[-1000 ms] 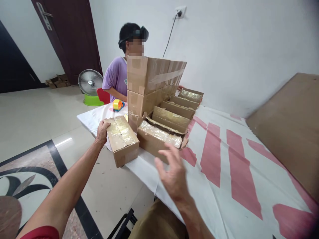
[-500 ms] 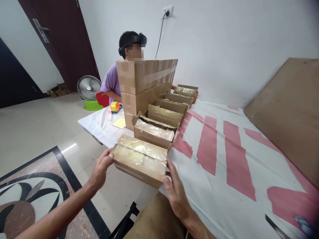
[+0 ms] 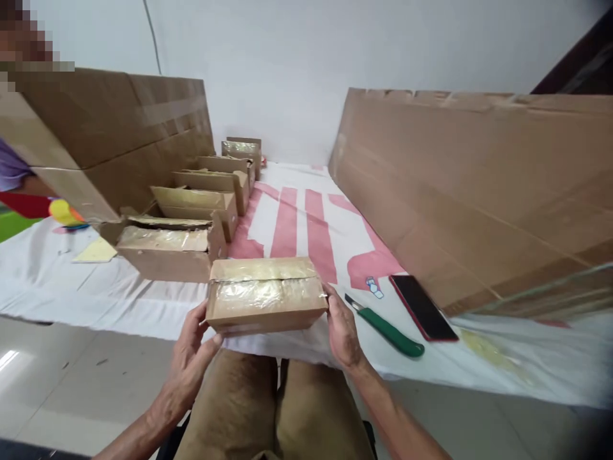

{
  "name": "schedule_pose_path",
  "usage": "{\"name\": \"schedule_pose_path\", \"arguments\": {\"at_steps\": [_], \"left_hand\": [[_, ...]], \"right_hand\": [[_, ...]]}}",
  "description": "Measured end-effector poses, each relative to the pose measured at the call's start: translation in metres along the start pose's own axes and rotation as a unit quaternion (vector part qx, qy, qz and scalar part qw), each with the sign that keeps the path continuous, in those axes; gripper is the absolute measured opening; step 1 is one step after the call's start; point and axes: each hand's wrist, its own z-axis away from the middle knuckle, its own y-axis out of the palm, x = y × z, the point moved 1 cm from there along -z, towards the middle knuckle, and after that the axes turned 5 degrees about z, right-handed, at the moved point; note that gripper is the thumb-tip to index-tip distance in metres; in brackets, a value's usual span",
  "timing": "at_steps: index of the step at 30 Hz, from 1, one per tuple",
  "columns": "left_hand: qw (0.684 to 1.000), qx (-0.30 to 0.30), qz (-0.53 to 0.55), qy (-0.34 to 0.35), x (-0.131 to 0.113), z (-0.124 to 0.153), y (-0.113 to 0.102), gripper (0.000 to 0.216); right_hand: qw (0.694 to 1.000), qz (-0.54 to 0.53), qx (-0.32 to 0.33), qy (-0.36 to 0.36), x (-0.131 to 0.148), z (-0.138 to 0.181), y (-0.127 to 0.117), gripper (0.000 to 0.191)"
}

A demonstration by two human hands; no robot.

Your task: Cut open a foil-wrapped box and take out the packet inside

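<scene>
hands are holding a small cardboard box at the near edge of the surface, just above the person's lap. the left hand is gripping the left end of the box, with the thumb up by the corner and the fingers curling under it. the right hand is gripping the right end, pressing flat against the side. shiny clear tape is covering the top of the box and wrapping down its front. the box is sitting level, with its long side facing the person.

a white cloth with pink stripes is lying over the surface. just behind the held box, a row of small taped boxes is running away toward the wall, one behind the other. a tall stack of big cardboard boxes is standing to the left of that row. a green-handled knife is lying on the cloth just to the right of the right hand. a dark phone with a red edge is lying just beside the knife. a big flat sheet of cardboard is leaning along the right side. a yellow paper is lying on the cloth at the left, near the stack. another person's purple sleeve is showing at the far left edge, behind the stack.
</scene>
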Motion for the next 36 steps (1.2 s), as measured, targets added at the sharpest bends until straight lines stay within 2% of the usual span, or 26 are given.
{"name": "schedule_pose_path", "arguments": {"at_steps": [3,5,6,8,10,12,14,17,20,22,24,25,27,29,31,33,36], "left_hand": [[1.0,-0.006,-0.018,0.009,0.007,-0.006,-0.007,0.059],[0.999,-0.014,-0.027,0.029,0.003,-0.011,-0.011,0.057],[0.999,-0.017,-0.027,0.04,0.0,-0.014,-0.01,0.055],[0.998,-0.021,-0.024,0.062,-0.009,-0.024,-0.004,0.053],[0.995,-0.032,-0.035,0.083,-0.019,-0.036,0.005,0.053],[0.993,-0.046,-0.057,0.089,-0.027,-0.049,0.016,0.054],[0.993,-0.059,-0.069,0.078,-0.031,-0.058,0.025,0.058],[0.993,-0.064,-0.067,0.068,-0.03,-0.062,0.033,0.063],[0.995,-0.044,-0.056,0.071,-0.025,-0.056,0.038,0.063],[0.997,-0.013,-0.041,0.063,-0.022,-0.052,0.042,0.063],[0.998,0.022,-0.025,0.045,-0.019,-0.052,0.046,0.063],[0.998,0.034,-0.016,0.042,-0.019,-0.053,0.048,0.063],[0.997,0.043,-0.001,0.059,-0.019,-0.059,0.05,0.063],[0.994,0.042,-0.001,0.105,-0.022,-0.066,0.05,0.06],[0.989,0.047,-0.021,0.138,-0.024,-0.072,0.05,0.053],[0.989,0.055,-0.042,0.129,-0.025,-0.076,0.05,0.047],[0.993,0.058,-0.049,0.086,-0.023,-0.077,0.052,0.048]], "right_hand": [[0.994,0.11,0.007,0.012,-0.001,0.0,-0.038,0.045],[0.965,0.259,0.024,-0.003,-0.01,0.002,-0.071,0.037],[0.939,0.343,0.032,-0.021,-0.018,0.004,-0.087,0.035],[0.866,0.497,0.033,-0.037,-0.035,0.01,-0.114,0.036],[0.805,0.588,0.052,-0.058,-0.051,0.016,-0.129,0.036],[0.776,0.623,0.056,-0.08,-0.061,0.022,-0.133,0.037],[0.778,0.619,0.051,-0.099,-0.066,0.027,-0.131,0.04],[0.824,0.554,0.042,-0.112,-0.063,0.03,-0.133,0.045],[0.881,0.469,0.009,-0.07,-0.045,0.029,-0.144,0.049],[0.903,0.43,-0.011,-0.023,-0.022,0.023,-0.151,0.049],[0.914,0.405,0.004,-0.022,0.008,0.014,-0.148,0.044],[0.916,0.396,0.029,-0.05,0.025,0.009,-0.142,0.04],[0.908,0.382,0.073,-0.156,0.059,-0.003,-0.123,0.032],[0.885,0.373,0.119,-0.252,0.087,-0.014,-0.098,0.026],[0.861,0.374,0.152,-0.31,0.108,-0.026,-0.073,0.024],[0.836,0.39,0.169,-0.346,0.12,-0.037,-0.05,0.023],[0.796,0.428,0.184,-0.386,0.129,-0.052,-0.021,0.028]]}}
